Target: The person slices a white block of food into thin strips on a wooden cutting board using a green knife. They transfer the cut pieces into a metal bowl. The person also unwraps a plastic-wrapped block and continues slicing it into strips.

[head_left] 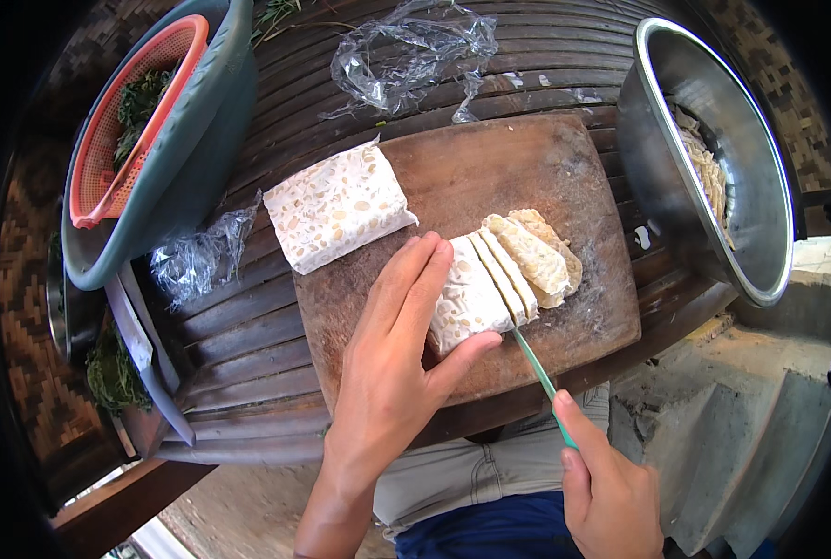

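Observation:
A partly sliced block of tempeh [466,297] lies on a worn wooden cutting board [457,168]. My left hand [401,342] grips its uncut end, fingers over the far side and thumb along the near side. In my right hand [607,482] is a green-handled knife [536,365], its blade at the block's right part, beside thin upright slices. Several cut tempeh slices [534,262] lean and overlap to the right of these. A larger whole tempeh block [338,202] rests across the board's upper left edge.
A metal basin [628,147] holding pale strips stands at the right. Crumpled clear plastic [415,59] lies beyond the board, with more plastic [206,255] to its left. At the left are a green tub [209,161], an orange colander [87,154] with leaves, and a large knife [130,321].

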